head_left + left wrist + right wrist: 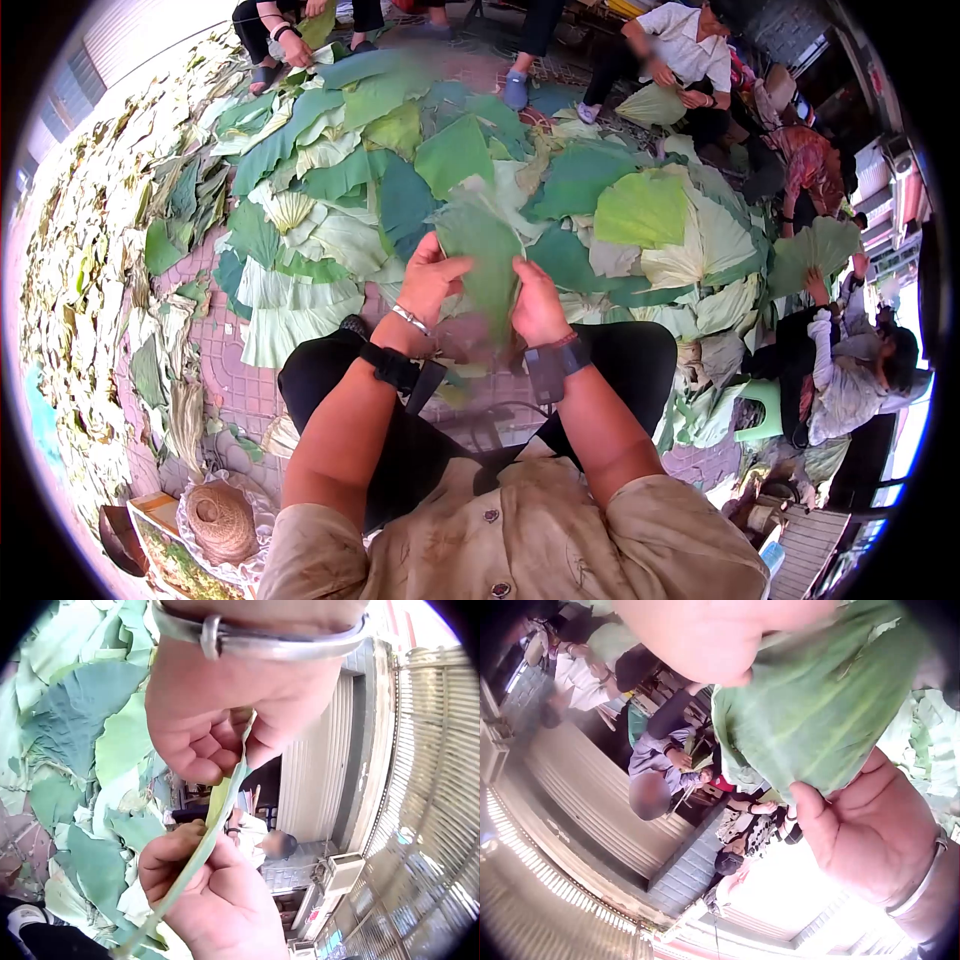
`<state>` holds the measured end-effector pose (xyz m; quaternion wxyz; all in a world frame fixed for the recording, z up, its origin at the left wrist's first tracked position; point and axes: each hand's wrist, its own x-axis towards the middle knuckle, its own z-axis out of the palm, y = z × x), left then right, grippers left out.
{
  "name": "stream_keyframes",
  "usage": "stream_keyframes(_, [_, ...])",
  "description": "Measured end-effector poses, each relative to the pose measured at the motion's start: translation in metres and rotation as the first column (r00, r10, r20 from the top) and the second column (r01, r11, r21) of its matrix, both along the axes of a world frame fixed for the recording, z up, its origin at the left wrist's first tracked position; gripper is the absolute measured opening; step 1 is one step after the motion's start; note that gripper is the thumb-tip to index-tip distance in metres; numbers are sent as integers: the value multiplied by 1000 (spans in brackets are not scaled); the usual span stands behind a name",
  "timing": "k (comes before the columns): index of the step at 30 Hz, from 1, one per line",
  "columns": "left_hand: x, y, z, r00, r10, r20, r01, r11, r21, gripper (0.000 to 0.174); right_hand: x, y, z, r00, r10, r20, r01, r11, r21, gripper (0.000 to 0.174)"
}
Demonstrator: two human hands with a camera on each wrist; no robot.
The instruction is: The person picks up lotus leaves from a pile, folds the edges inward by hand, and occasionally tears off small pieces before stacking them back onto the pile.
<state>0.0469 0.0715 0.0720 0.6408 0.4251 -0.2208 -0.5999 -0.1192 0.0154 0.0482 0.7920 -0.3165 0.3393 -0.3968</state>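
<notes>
A green leaf [480, 245], folded flat, is held upright between both hands above the wearer's knees. The left hand [431, 285] pinches its left edge, thumb against curled fingers; the right hand [541, 305] pinches the right edge. Seen edge-on in the left wrist view, the leaf [202, 851] runs as a thin strip between the left hand [240, 705] above and the right hand [217, 900] below. In the right wrist view, the leaf [810, 705] spreads broad and veined, with the left thumb [810, 814] on its lower edge.
Many overlapping leaves [400, 200] cover the ground ahead, and drier ones [90, 250] lie along the left. Several people sit around the pile, one in a white shirt [690, 40]. A green stool [760, 410] stands right; a straw hat [220, 520] lies lower left.
</notes>
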Motion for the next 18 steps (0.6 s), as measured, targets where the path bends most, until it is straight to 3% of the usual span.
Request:
stream_keyframes(2, [-6, 5, 7, 997, 64, -42, -64, 998, 6, 29, 2, 7, 7, 994, -65, 85, 62, 997, 42, 26])
stream_keyframes(5, [-2, 7, -5, 996, 71, -52, -69, 997, 36, 29, -4, 13, 13, 956, 85, 279, -120, 986, 114, 29])
stream_keyframes(8, [-1, 6, -6, 993, 74, -97, -62, 991, 118, 30, 1, 3, -63, 986, -160, 44, 150, 973, 176, 30])
stream_keyframes(10, [2, 4, -17, 992, 76, -98, -63, 990, 129, 31, 1, 19, -31, 976, -208, -58, 215, 962, 167, 25])
stream_keyframes(15, [-6, 4, -12, 998, 9, -63, 6, 973, 230, 16, -16, 18, -9, 979, -199, -37, 202, 960, 194, 17])
stream_keyframes(18, [6, -1, -33, 995, -40, -87, 62, 960, 273, 17, -28, 17, 3, 976, -212, -60, 219, 956, 195, 15])
